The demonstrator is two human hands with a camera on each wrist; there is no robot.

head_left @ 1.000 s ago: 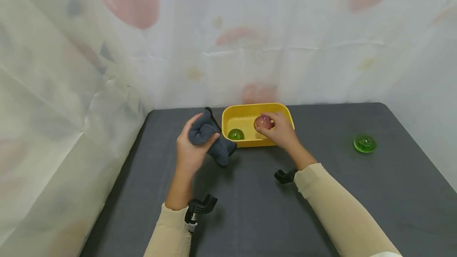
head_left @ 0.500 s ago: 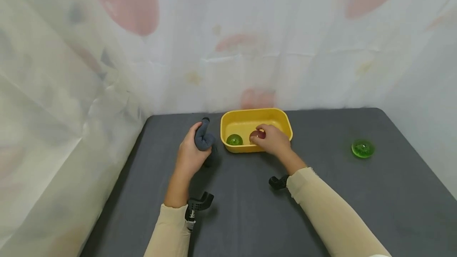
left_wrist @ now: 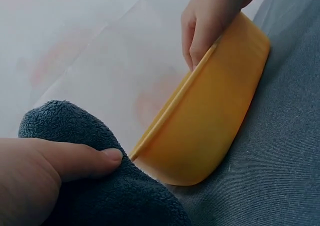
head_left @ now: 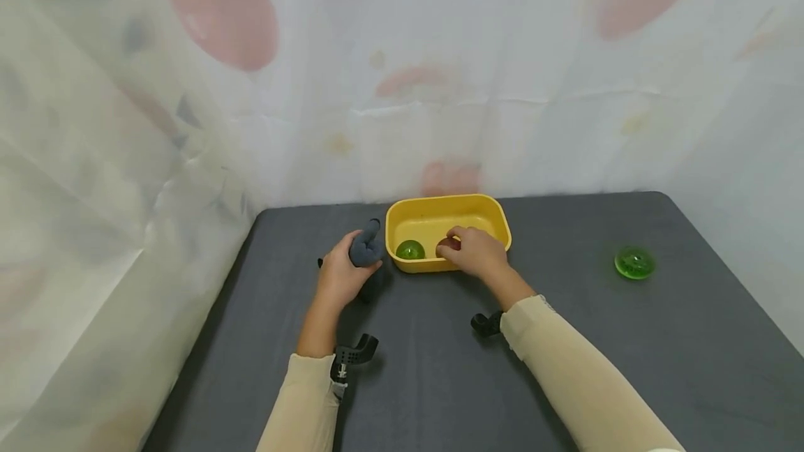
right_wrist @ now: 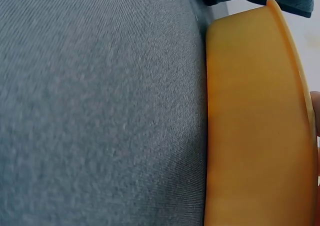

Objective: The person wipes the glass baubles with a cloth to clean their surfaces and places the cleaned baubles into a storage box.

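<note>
You have no writing, label, brand, number or sign to read in any of the three views. The yellow tub (head_left: pixel 447 209) by your right hand is plain on its wall and rim, and the grey towel (head_left: pixel 366 250) in your left hand bears no tag that shows. The curtain (head_left: pixel 402 75) beyond your hands carries only blurred coloured shapes, no letters.

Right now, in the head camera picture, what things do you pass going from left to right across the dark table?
Left hand holding the grey cloth → green ball in the yellow tub → right hand on a red ball → another green ball.
</note>
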